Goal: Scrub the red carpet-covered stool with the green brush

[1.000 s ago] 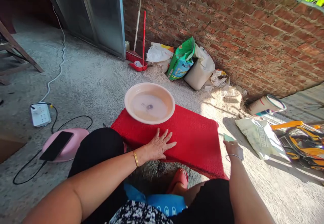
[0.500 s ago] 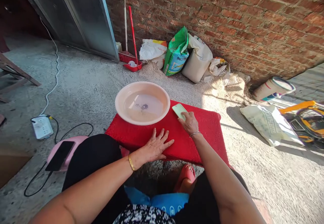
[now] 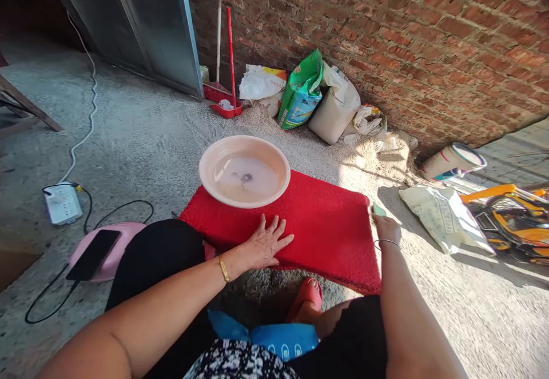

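Note:
A thick red cloth (image 3: 326, 224) covers a low bench or stool in front of my knees. My left hand (image 3: 266, 243) lies flat on it near the front edge, fingers spread, holding nothing. At the cloth's right edge, my right hand (image 3: 388, 230) grips a pale green scrubbing brush (image 3: 378, 210). Its pale bristle side faces the cloth, and my fingers hide much of it. A pale pink basin (image 3: 244, 200) of water rests on the back left of the cloth, with something small and dark visible in the water.
To the left, a black phone (image 3: 95, 253) lies on a pink stool (image 3: 128, 233), near a power strip (image 3: 63, 203). Behind are a red dustpan (image 3: 227, 110), a green sack (image 3: 302, 90) and a white sack (image 3: 337, 110). A flat sack (image 3: 446, 219) and yellow machine (image 3: 514, 219) stand right.
My right hand has moved the brush rightward from the top of the cloth to its right edge. The left hand stays flat in place. The view has shifted slightly.

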Demonstrator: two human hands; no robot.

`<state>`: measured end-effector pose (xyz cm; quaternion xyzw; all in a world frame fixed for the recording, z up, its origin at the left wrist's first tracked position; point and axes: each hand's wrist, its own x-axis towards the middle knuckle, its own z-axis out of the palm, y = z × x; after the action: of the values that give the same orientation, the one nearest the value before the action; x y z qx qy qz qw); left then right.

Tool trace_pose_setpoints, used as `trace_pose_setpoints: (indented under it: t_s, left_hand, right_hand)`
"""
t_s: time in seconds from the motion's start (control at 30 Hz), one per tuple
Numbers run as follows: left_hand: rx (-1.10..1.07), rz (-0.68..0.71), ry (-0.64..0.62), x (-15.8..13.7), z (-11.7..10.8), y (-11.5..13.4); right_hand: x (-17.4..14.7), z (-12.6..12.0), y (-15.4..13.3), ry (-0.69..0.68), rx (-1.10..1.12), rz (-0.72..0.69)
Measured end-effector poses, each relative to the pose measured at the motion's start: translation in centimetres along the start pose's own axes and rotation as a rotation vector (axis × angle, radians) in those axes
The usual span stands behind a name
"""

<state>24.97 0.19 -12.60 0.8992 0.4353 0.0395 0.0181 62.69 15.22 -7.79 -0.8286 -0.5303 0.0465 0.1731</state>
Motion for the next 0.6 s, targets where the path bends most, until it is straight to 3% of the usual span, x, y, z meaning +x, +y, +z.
trace_pose_setpoints:
  t_s: [0.1,0.27,0.33,0.43,0.5,0.6]
  left_hand:
    - [0.002,0.006,0.002,0.0,0.0,-0.1]
    - [-0.002,0.008,-0.013,0.1,-0.5,0.0]
    - [-0.005,0.005,-0.015,0.1,-0.6,0.0]
    - [-0.012,0.008,-0.018,0.1,-0.6,0.0]
    - [-0.009,0.011,-0.012,0.0,-0.5,0.0]
    - [0.0,0.012,0.006,0.0,-0.4,0.1]
  right_hand:
    - [-2.0,2.2,-3.7,-0.048,0.063,-0.07]
    - [-8.3,5.6,-10.4,-0.168,0.212,-0.699]
    - [-9.5,5.9,-11.1,-0.202,0.178,-0.836]
    - [-8.4,5.3,-9.1,-0.204,0.111,-0.75]
    - [-6.5,4.5,-6.3,-0.187,0.076,-0.552]
    - [-3.7,2.7,-1.4,-0.12,0.042,-0.148]
